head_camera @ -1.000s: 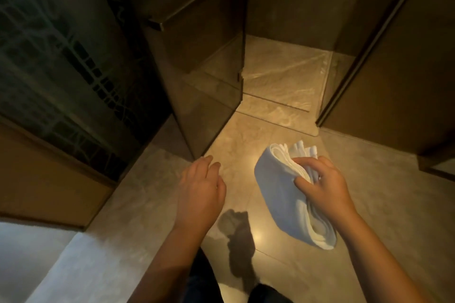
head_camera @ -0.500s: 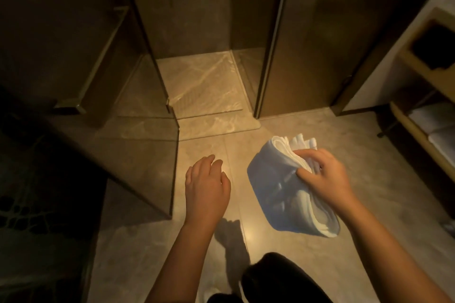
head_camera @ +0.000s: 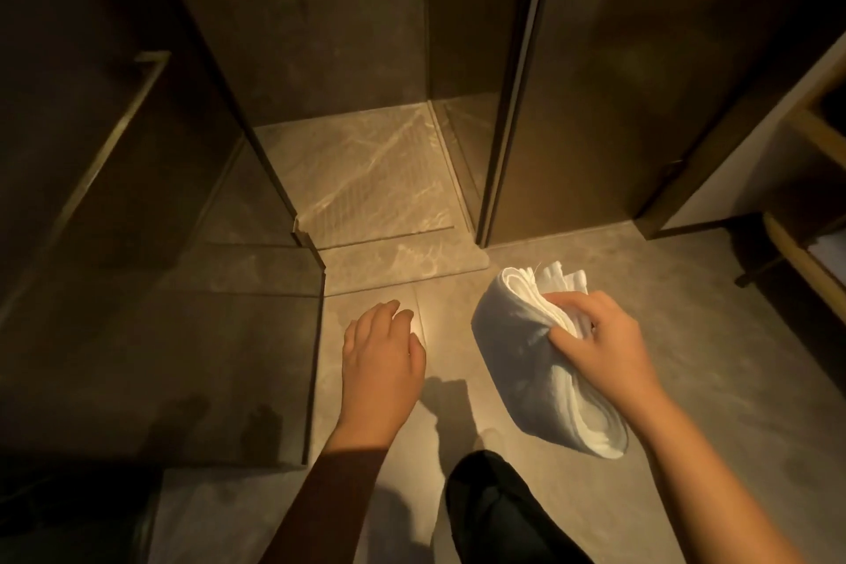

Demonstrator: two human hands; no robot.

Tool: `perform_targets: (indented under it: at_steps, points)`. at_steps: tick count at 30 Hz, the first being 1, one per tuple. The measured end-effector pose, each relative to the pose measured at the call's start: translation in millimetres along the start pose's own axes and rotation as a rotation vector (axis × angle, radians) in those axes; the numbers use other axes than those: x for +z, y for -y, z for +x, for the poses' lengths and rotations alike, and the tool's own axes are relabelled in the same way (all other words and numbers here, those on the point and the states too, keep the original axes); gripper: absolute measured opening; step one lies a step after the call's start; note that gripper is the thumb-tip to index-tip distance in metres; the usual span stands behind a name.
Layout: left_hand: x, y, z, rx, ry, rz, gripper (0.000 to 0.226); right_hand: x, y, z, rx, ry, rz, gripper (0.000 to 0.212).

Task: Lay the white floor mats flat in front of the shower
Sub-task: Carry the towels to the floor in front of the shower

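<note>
Nothing has been laid down yet, by the look of it. The folded bundle of white terry floor mats (head_camera: pixel 526 376) hangs at the centre right of the frame, above the grey stone floor tiles (head_camera: pixel 714 380) and not touching them. It is doubled over on itself, with several layers showing at its upper and lower ends; how many mats are in it I cannot tell. The right hand (head_camera: pixel 604 348) pinches it near the top, thumb on the near face and fingers curled into the folds. The left hand (head_camera: pixel 382 362) hovers at the middle of the frame, palm down, fingers loosely extended, with nothing in it. It is near the bundle but apart from it.

Ahead, in the upper middle, the pale marble shower floor (head_camera: pixel 366 179) shows through the open gap, with a lighter stone sill (head_camera: pixel 403 263) across its front. The smoked glass shower door (head_camera: pixel 206 357) stands swung outward across the left half of the frame. The patch of tile just below the sill, where I take it the mats are meant to go, has no cloth on it. A dark trouser knee (head_camera: pixel 499 513) pokes in at the bottom middle.

So I'd judge the mats are brought to the place and all the real work is left: opening the folds, separating the mats if there is more than one, then spreading them flat before the sill and smoothing them out.
</note>
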State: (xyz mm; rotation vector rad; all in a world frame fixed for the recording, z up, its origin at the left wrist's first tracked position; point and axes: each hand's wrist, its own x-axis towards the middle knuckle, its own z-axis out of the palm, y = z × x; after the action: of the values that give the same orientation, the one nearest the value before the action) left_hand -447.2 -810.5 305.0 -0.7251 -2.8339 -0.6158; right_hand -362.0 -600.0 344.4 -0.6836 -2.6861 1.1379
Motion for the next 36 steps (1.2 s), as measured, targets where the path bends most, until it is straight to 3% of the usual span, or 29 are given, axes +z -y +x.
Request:
perform_targets:
  at_steps: [6, 11, 17, 25, 30, 36]
  points:
    - [41, 6, 93, -0.046, -0.071, 0.032, 0.022, 14, -23, 108, -0.041, 0.095, 0.007, 0.031]
    - [95, 39, 132, -0.133, 0.045, 0.067, 0.024, 62, -45, 172, 0.003, 0.153, 0.057, 0.038]
    - [211, 99, 167, -0.245, 0.2, 0.05, 0.025, 160, -111, 226, 0.128, 0.196, 0.139, 0.035]
    - [410, 201, 185, -0.271, 0.249, 0.032, 0.029, 322, -246, 292, 0.199, 0.184, 0.183, 0.038]
    - [522, 270, 199, -0.208, 0.24, 0.007, 0.029, 406, -311, 362, 0.086, 0.164, 0.103, 0.039]
    - [612, 339, 226, -0.146, 0.153, -0.011, 0.031, 480, -356, 450, -0.317, 0.293, -0.144, 0.039]
